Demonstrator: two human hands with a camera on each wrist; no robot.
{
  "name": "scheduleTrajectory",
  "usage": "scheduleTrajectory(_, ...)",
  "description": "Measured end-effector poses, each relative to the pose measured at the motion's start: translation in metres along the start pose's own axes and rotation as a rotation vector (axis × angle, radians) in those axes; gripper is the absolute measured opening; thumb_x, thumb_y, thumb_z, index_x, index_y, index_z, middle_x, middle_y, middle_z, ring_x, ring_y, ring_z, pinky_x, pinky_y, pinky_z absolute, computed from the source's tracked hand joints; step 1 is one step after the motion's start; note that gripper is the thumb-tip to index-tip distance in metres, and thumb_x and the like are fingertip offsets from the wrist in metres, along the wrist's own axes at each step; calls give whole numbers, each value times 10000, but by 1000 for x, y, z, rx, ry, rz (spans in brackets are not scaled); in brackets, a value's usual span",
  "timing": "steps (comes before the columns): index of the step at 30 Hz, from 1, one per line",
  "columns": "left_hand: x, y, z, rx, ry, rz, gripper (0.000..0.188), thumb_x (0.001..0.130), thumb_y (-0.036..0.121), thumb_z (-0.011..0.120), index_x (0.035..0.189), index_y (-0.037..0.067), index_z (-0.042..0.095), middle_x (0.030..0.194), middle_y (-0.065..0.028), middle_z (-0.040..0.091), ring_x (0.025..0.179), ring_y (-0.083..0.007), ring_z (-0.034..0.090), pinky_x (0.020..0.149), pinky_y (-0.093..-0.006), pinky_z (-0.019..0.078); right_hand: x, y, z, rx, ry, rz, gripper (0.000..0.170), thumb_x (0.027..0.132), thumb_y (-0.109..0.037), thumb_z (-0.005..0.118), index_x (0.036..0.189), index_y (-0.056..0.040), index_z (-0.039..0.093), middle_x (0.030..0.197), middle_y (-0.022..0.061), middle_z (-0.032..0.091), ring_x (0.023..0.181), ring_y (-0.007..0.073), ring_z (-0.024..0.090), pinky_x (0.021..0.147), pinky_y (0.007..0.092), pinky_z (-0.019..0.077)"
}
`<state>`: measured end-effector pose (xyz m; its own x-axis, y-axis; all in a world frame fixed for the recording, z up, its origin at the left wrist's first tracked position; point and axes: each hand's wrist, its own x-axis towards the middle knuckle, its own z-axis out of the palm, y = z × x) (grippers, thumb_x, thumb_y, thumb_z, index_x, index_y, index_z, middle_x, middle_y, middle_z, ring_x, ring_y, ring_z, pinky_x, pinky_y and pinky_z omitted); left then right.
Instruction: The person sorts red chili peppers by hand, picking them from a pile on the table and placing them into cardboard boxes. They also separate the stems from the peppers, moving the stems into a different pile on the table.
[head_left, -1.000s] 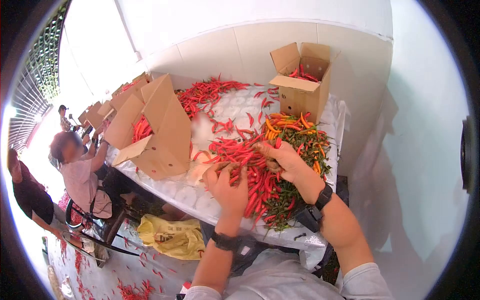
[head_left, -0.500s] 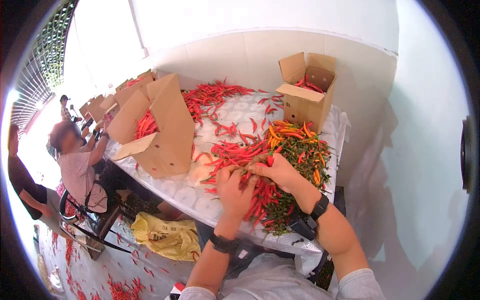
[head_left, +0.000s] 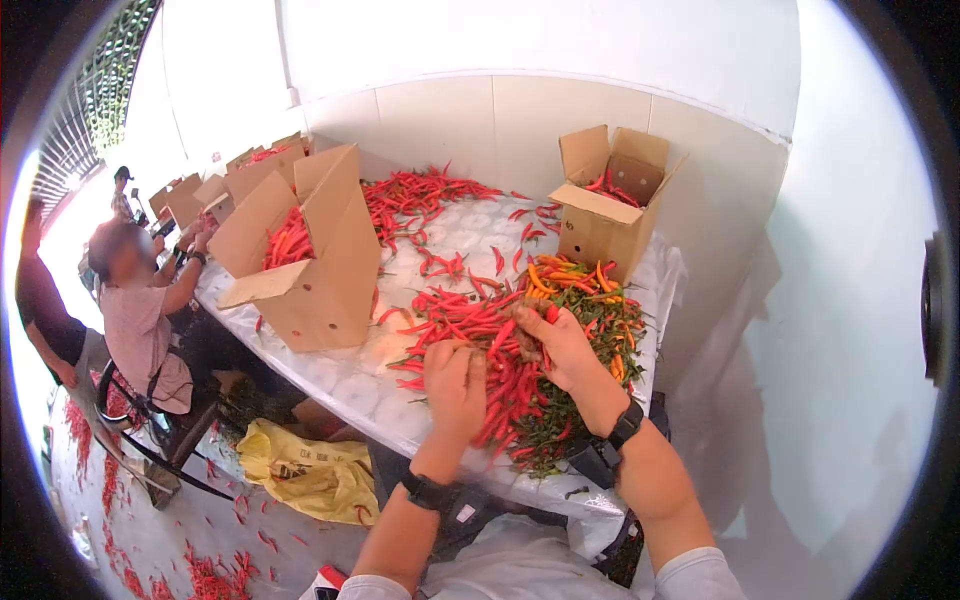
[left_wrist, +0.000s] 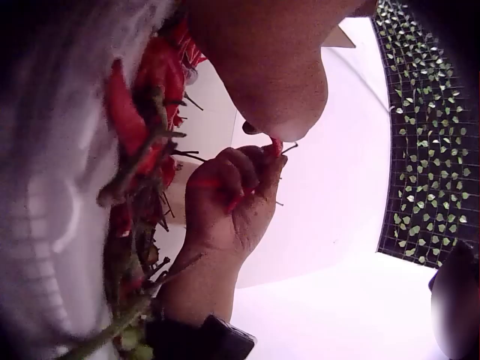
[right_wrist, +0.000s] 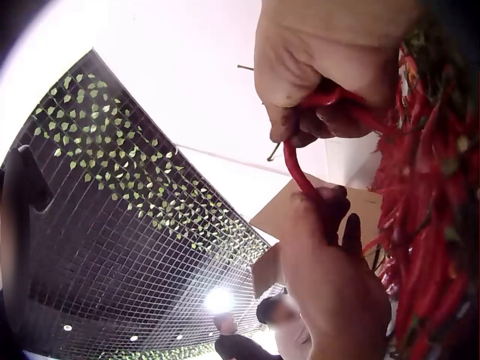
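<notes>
A curved red chili pepper (right_wrist: 300, 172) spans the gap between the two hands in the right wrist view. My left hand (head_left: 456, 388) pinches one end of it between thumb and fingers. The other end is in my right hand (head_left: 562, 350), whose curled fingers hold more red chili as well, with thin stems sticking out. Both hands are above a heap of red chilies (head_left: 510, 395) on the table. Right of that heap lies a pile of green-stemmed chilies (head_left: 600, 325), and orange chilies (head_left: 560, 275) lie at its far side.
An open cardboard box (head_left: 335, 290) with red chilies stands on the left of the plastic-covered table (head_left: 370, 400); another box (head_left: 600, 230) stands at the back right. Loose chilies (head_left: 425, 195) lie farther back. A yellow sack (head_left: 305, 475) is below the table edge. A seated person (head_left: 145, 325) works at left.
My hands came together over the heap half a second ago and are now slightly apart, a chili between them. The head view has shifted a little.
</notes>
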<state>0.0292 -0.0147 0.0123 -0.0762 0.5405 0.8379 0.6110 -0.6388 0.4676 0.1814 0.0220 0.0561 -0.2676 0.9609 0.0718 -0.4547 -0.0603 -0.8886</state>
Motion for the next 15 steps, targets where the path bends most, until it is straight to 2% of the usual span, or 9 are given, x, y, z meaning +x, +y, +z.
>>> scheduleTrajectory(3,-1,-1,-1,5,-8,-5,113,797,94,555,770,-14,570,847,-138,545,839,-310,499,753,-399,391,3,-4,-9,112,-35,-44,157,891,-205,589,940,-56,583,690,-41,503,570,64,436,452,208,338)
scheduleTrajectory(6,0,1,-3,-1,-7,-11,141,818,117,537,774,-14,564,849,-148,548,838,-306,505,763,-386,393,5,-6,-17,250,-29,-54,122,879,-200,608,942,-95,593,726,-46,546,584,67,469,487,221,361)
scheduleTrajectory(9,2,8,-5,-1,31,-23,144,825,127,529,804,-12,565,869,-158,551,851,-309,507,776,-380,394,8,-4,-22,201,-19,-63,167,891,-216,588,955,-61,583,750,-32,541,586,71,449,464,207,353)
scheduleTrajectory(12,3,5,-6,-39,41,-15,138,798,120,555,848,-6,579,888,-157,549,859,-310,505,769,-395,394,8,0,-23,4,-78,-37,164,885,-171,596,998,-53,588,778,-28,570,637,66,501,516,222,387)
scheduleTrajectory(15,4,7,-5,-26,-16,-9,149,800,139,561,844,-3,578,873,-152,548,842,-315,502,747,-406,394,1,7,-8,-228,-99,-92,190,877,-174,606,997,-27,595,815,-12,592,716,63,530,608,223,433)
